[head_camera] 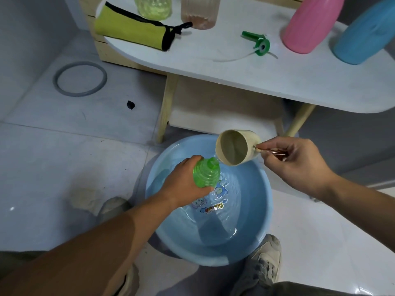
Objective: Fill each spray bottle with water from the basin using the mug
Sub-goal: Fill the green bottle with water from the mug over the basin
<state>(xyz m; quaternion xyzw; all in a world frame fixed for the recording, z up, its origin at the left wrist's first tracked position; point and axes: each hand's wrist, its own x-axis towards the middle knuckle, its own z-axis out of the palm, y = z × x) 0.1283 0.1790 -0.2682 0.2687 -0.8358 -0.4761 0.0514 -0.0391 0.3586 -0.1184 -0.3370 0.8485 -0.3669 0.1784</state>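
The top edge cuts off the upper parts of the yellow-green bottle (153,7), the pinkish clear bottle (199,12) and the pink bottle (307,26) on the surface (213,67). The blue bottle (367,33) is cut by the top and right edges. The left hand (183,184) covers the lower body of the green bottle (206,174). The right hand (297,163) hides most of the handle of the mug (233,147). The print on the floor of the basin (209,256) is too small to read.

Pale glossy tiles cover the floor (64,159). A white rounded table (235,77) stands on light wooden legs (168,107); beyond its left end a grey ring (79,94) lies flat.
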